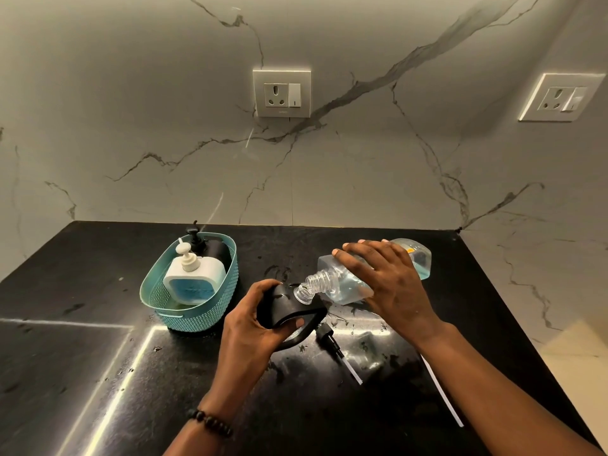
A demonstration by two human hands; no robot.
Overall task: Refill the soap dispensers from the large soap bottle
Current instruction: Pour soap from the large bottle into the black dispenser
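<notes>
Soap bottle (pixel 358 278), the large clear one, is tipped nearly flat over the black surface (pixel 98 373), its ribbed neck pointing down to the left into the mouth of the black dispenser (pixel 289 311). That makes this the pouring step, by my read: only a little bluish liquid shows, pooled at the bottle's raised far end, so whether soap is flowing I cannot tell. Left of the bottle sits the teal basket (pixel 184 311), holding a white dispenser (pixel 194 278) with blue soap and another black pump bottle (pixel 210 248) behind it. The right hand (pixel 385 281) lies over the bottle's body, fingers curled round its sides, grasping it. The left hand (pixel 253 320) wraps the black dispenser, fingers clasped round it, tilting it toward the neck. Just below the bottle, the black pump head (pixel 329 340) lies loose with its tube. Next move calls for raising the bottle's base higher, keeping neck on opening.
</notes>
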